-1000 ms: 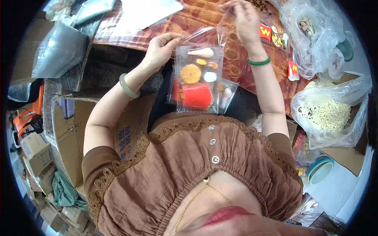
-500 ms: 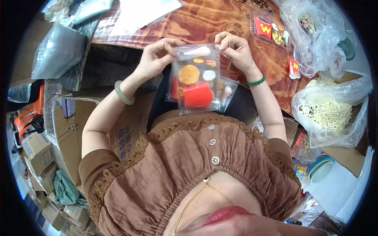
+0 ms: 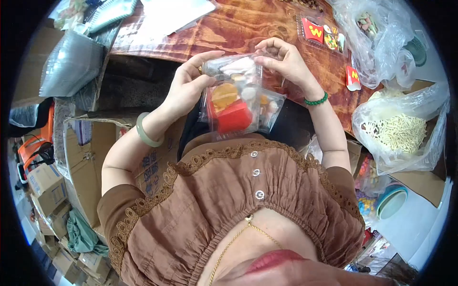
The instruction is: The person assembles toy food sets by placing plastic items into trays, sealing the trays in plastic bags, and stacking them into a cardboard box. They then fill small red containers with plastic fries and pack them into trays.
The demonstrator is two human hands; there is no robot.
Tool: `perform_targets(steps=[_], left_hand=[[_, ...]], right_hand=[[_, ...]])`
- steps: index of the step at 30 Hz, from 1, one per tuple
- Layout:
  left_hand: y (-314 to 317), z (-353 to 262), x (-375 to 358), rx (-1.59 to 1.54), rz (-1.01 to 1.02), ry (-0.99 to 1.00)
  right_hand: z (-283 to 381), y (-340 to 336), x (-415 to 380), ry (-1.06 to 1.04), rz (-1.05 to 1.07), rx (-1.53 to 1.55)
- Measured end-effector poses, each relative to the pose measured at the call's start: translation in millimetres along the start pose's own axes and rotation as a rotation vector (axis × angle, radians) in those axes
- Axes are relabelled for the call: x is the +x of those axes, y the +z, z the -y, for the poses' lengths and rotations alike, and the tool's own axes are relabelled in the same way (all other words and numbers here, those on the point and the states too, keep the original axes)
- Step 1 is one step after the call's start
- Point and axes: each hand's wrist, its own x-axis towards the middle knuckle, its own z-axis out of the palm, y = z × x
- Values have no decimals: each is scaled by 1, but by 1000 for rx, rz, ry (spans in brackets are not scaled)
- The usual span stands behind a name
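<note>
A clear plastic pack (image 3: 224,97) is held over my lap at the table's near edge. Inside it show a red carton-like piece (image 3: 234,118), an orange-brown disc and small white pieces. My left hand (image 3: 190,86), a pale bangle on its wrist, grips the pack's upper left side between thumb and fingers. At the top right corner, my right hand (image 3: 287,66) pinches the pack with the thumb; part of its finger contact is hidden. Behind and below, another clear pack (image 3: 273,107) with small pieces pokes out to the right.
On the wooden table (image 3: 238,31) lie a filled clear pack (image 3: 317,33), a red carton (image 3: 353,77) and white sheets (image 3: 176,14). Stacked clear trays (image 3: 71,64) stand left. At right are bags, one with cream-coloured strips (image 3: 400,132). An open cardboard box (image 3: 95,167) sits left of my lap.
The pack has tilted and its plastic now bends and glares near the top. My left hand has shifted down along its side; my right thumb has come inward over the corner.
</note>
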Motion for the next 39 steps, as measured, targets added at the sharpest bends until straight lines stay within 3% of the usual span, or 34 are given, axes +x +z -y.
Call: perform_targets(steps=[1,3,5,6,7,10,12,14,15,17,20,22,23,24,25,27,30,32,34,36,39], left_hand=[[2,-1,-4,4,12,34],[4,-3,-13,12,20,74],[8,-8,-25,60,-14,112],[17,-13,-35,131,-32,232],[28,-22,-43,203,-53,349],[48,-43,-53,739,176,918],[63,-46,-59,877,458,1055],[73,-47,-59,862,638,1019],[71,-48,-57,879,614,1020],[58,-39,-40,798,392,1090],[27,-16,-16,1144,189,885],[4,17,-4,1301,366,707],[-3,34,0,1379,483,559],[-6,47,1,1392,475,639],[-6,56,-1,1406,468,716],[-3,52,4,1324,512,691],[-11,26,15,1257,617,626],[-24,11,21,1166,572,615],[-52,-10,27,1111,377,722],[-88,-28,37,1101,147,829],[-147,-47,39,1295,-139,692]], right_hand=[[5,0,0,2,-12,-82],[24,-10,1,384,202,93],[38,-11,-2,577,328,33],[45,-16,-3,715,415,48],[36,-19,-9,710,519,273],[79,-3,-20,587,545,532],[87,1,-14,475,522,346],[105,3,-8,374,556,187],[108,-1,-6,345,586,147],[98,-8,-1,348,627,182],[52,0,-7,316,611,-9],[36,7,-13,149,660,-569],[52,17,-15,172,567,-689],[66,25,-9,188,468,-809],[56,16,5,22,390,-773],[84,29,51,56,243,-777],[76,60,158,-312,227,-665],[89,98,227,-493,228,-834],[57,134,315,-737,185,-867],[43,164,355,-669,187,-892],[35,202,400,-452,163,-969]])
